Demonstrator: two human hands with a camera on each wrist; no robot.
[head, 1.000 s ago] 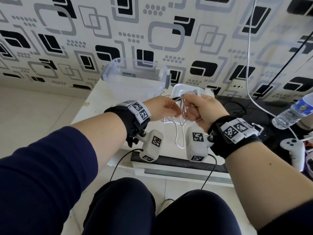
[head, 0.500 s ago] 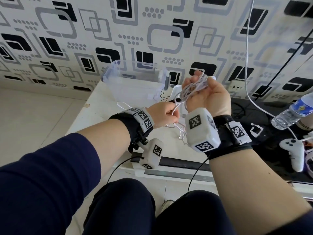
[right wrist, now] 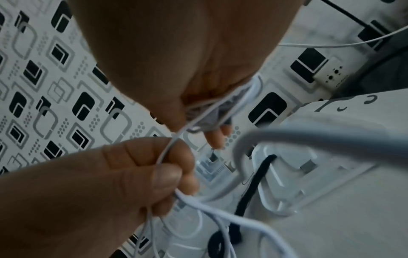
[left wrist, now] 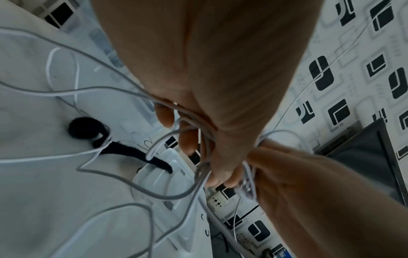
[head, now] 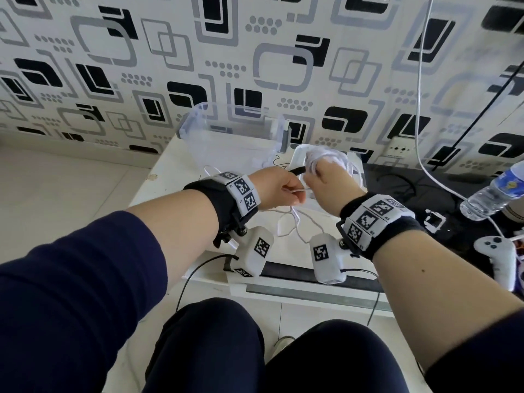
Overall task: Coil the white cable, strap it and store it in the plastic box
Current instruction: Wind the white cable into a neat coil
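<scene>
Right hand [head: 326,180] wrapped in cable [head: 326,156]: turns wound round my fingers, fingers curled to keep the bundle on. Left hand [head: 279,191] pinching the free run between thumb and forefinger, clear in the right wrist view, and feeding it toward the right

Hands nearly touching, left just on the left of the right and a bit nearer me. Short taut piece of cable goes from the left pinch up to the bundle. Rest of the cable hangs from the left hand in loose loops on the table [head: 170,171], between my wrists and out to the left. So slack lies below and left of the grip, left hand nearer to it

Judgement: coiling is mid-way, a fair bit of slack not yet wound. Next wrap means left hand carries the run over the right fingers

Strap [left wrist: 123,151] is black, lying on the table with one end over the lid [left wrist: 167,176], under my hands, part rolled. One cable loop crosses it. Not yet used

Box [head: 232,137] open, behind the hands by the wall, nearer the left. Nothing of the cable in it

Risk: loose loops snag the strap
</scene>
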